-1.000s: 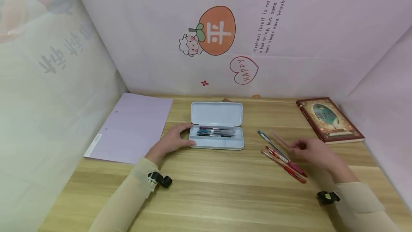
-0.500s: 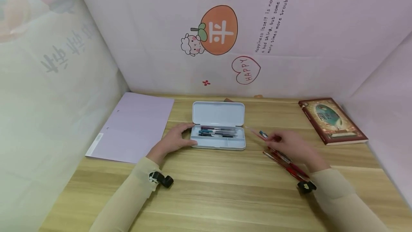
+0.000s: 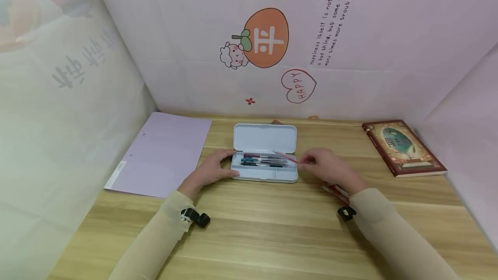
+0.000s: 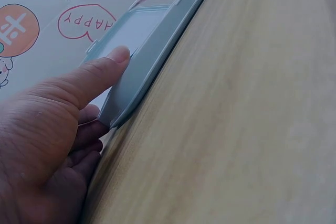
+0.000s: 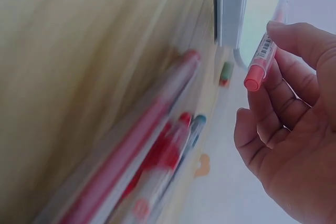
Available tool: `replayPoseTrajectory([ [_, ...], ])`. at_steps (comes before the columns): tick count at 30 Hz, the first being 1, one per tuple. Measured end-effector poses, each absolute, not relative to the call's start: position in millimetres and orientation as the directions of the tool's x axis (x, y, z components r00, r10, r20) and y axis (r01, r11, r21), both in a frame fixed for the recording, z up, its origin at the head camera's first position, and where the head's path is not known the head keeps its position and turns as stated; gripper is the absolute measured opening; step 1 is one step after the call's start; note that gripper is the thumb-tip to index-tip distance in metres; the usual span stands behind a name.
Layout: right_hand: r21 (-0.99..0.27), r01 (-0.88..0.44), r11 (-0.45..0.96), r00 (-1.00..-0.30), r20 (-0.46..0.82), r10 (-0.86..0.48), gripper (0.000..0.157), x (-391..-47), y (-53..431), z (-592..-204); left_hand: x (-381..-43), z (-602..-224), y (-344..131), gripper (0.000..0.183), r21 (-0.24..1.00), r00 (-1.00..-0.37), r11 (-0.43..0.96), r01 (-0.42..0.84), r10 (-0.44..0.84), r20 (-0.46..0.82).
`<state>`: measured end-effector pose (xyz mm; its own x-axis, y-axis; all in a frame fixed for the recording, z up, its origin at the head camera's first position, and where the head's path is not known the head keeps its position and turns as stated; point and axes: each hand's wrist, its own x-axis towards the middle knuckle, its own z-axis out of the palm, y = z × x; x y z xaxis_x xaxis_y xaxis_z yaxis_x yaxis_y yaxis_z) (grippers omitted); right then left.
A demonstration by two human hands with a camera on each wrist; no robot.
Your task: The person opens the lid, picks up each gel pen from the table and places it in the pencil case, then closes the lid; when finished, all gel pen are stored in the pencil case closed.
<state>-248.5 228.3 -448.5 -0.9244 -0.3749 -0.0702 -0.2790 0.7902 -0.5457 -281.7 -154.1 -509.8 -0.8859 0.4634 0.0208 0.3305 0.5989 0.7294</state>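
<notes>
**A right hand holds a pinkish-red pen over an open pencil case, and a left hand grips the case's end**

A person in beige sleeves works with both bare hands at a wood-grain table (image 3: 253, 232). Between the two hands lies a pale blue pencil case (image 3: 253, 173), its lid (image 3: 265, 138) folded back on the side away from the person.

The left hand (image 3: 209, 168) grips the left end of the case: thumb on the near rim, fingers round the end. The right hand (image 3: 326, 165) pinches a pinkish-red pen (image 3: 288, 158) between thumb and fingers. The pen is tilted, its far part reaching left from the hand over the case. In the right wrist view its clear barrel carries a barcode label.

In the long compartment, between the hands, several pens (image 3: 262, 161) lie side by side — one shows a teal part, one is dark.

Below the right hand and its wrist are more red pens (image 3: 335, 191), partly covered in the head view; the right wrist view shows them blurred, with a teal-ended pen (image 5: 198, 124) next to them.

Left of the left hand lies a lilac sheet or folder (image 3: 163, 154). Well to the right of the right hand, and farther off, lies a brown-bordered book (image 3: 404, 147) — its cover has a green oval.
</notes>
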Motion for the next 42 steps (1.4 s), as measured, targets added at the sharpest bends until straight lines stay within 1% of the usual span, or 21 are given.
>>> replayPoseTrajectory([
  [3, -0.541, -0.299, 0.787, -0.923, -0.047, -0.383, 0.008, -253, 221, -449, -281, -510, -154, 0.087, 0.733, -0.889, 0.6, 0.322, 0.458, 0.016],
  [10, -0.522, -0.326, 0.788, -0.918, -0.025, -0.396, 0.009, -264, 209, -452, -283, -511, -154, 0.089, 0.726, -0.889, 0.606, 0.325, 0.458, 0.015],
  [16, -0.437, -0.41, 0.801, -0.891, 0.004, -0.455, 0.01, -273, 199, -453, -283, -510, -154, 0.088, 0.722, -0.888, 0.608, 0.329, 0.459, 0.018],
  [22, -0.406, -0.425, 0.809, -0.884, -0.007, -0.467, 0.008, -276, 187, -452, -282, -511, -154, 0.087, 0.71, -0.891, 0.626, 0.324, 0.454, 0.007],
  [28, -0.317, -0.472, 0.822, -0.871, 0.023, -0.491, 0.008, -282, 181, -458, -281, -511, -154, 0.086, 0.709, -0.893, 0.63, 0.315, 0.45, -0.002],
  [32, -0.281, -0.47, 0.837, -0.876, 0.034, -0.481, 0.01, -285, 178, -461, -281, -511, -153, 0.085, 0.707, -0.897, 0.635, 0.311, 0.442, -0.002],
  [42, -0.269, -0.485, 0.832, -0.872, 0.07, -0.485, 0.009, -287, 169, -459, -283, -512, -153, 0.085, 0.705, -0.897, 0.636, 0.313, 0.442, 0.0],
])
